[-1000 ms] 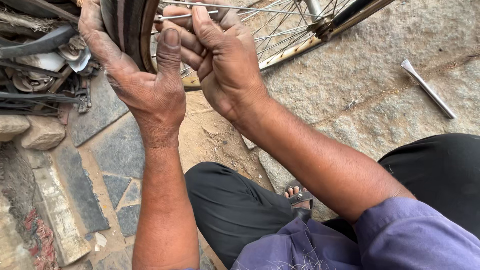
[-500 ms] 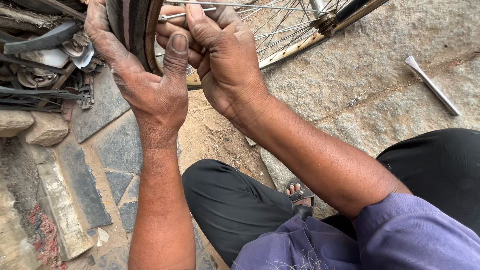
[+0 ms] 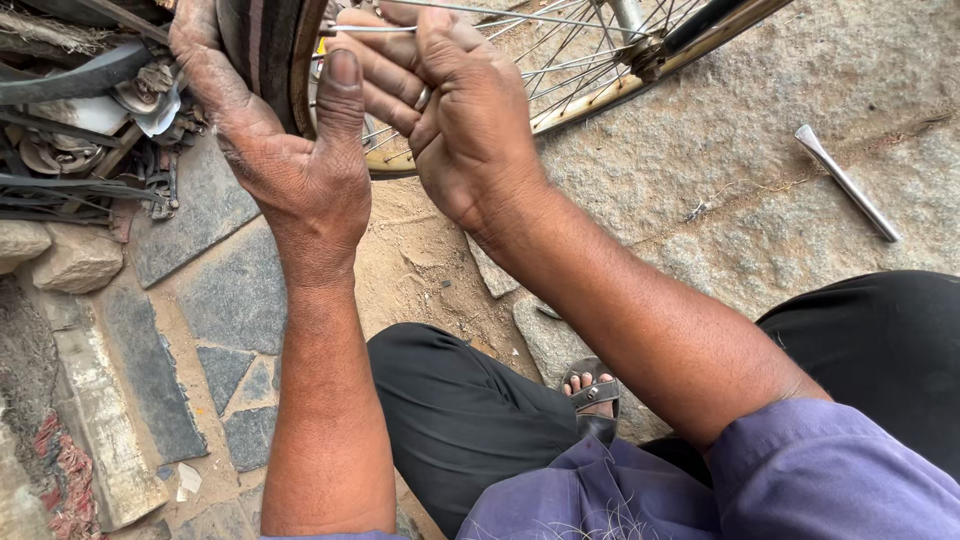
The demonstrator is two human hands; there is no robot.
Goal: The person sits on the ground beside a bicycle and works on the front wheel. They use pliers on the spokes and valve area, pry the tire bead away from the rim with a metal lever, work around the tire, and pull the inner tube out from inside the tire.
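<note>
Left hand is wrapped round the bicycle tyre at the top of the shot, fingers curled over the far side and the thumb pressed flat up against the rim edge. Right hand sits just beside it, touching it, fingers bunched together and pinching a thin metal spoke where it runs toward the rim. So the wheel's right there at the hands, up and in front of the person, rest of the spokes fanning off to the upper right.

Further out: a small metal rod-like tool lies on the rough stone ground, well apart to the right. On the left there's a heap of dark scrap parts, a couple of loose stones, and grey paving slabs. Below, a sandalled foot pokes out between black trouser legs.
</note>
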